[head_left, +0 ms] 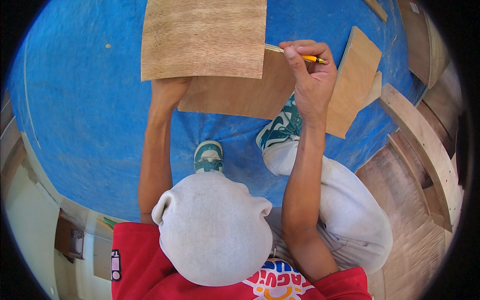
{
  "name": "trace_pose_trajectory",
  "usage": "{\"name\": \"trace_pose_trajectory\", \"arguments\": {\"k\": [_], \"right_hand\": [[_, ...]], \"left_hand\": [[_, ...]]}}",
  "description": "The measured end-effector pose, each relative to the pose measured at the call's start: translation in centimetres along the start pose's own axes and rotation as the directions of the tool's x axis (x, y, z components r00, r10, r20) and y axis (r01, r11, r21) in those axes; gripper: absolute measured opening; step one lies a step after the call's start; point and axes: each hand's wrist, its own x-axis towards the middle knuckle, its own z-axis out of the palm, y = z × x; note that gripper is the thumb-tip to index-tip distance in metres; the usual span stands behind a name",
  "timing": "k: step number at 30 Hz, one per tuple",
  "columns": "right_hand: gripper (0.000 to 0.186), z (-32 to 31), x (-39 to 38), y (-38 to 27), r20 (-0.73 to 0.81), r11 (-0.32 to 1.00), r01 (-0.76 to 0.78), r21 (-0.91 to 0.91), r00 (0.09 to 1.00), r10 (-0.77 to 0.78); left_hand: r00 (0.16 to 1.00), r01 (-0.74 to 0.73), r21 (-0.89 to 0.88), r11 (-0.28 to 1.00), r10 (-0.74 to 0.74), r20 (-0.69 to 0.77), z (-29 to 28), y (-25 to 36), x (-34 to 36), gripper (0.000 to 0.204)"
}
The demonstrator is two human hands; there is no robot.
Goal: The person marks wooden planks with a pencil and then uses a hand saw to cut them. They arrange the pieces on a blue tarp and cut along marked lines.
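A rectangular plywood piece (204, 37) is at the top, above another plywood board (231, 95) lying on the blue tarp (80, 125). My left hand (168, 91) is at the top piece's near edge, its fingers hidden beneath it, so I cannot tell their grip. My right hand (312, 76) is closed on a yellow pencil (315, 59), held beside the right edges of these boards, with the thumb near a pale wood edge.
More plywood pieces (352, 85) lie to the right, beside a curved wooden part with holes (425, 150). My bent knees and green-and-white shoes (208, 155) are below the boards. A wooden strip (376, 9) lies at the top right.
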Motion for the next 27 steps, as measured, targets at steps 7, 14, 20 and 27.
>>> {"name": "trace_pose_trajectory", "arguments": {"k": [7,14,20,27], "right_hand": [[0.015,-0.16,0.1,0.03,-0.001,1.0,0.007,-0.018,1.0,-0.007],[0.014,-0.2,0.15,-0.14,0.013,1.0,-0.005,-0.02,1.0,0.005],[0.014,-0.3,0.16,-0.19,0.018,0.999,0.002,-0.041,1.0,-0.001],[0.014,-0.17,0.15,0.08,0.005,1.0,0.015,-0.026,1.0,-0.014]], "left_hand": [[0.999,0.049,-0.092,0.995,-0.05,-0.002,0.44,-0.16,-0.11,0.033],[1.0,0.003,-0.031,1.0,-0.003,-0.009,0.42,-0.25,-0.02,0.034],[0.997,0.072,-0.176,0.982,-0.076,-0.013,0.8,-0.46,-0.07,0.033],[1.0,0.0,-0.106,0.994,-0.002,-0.018,0.82,-0.4,-0.07,0.03]]}}
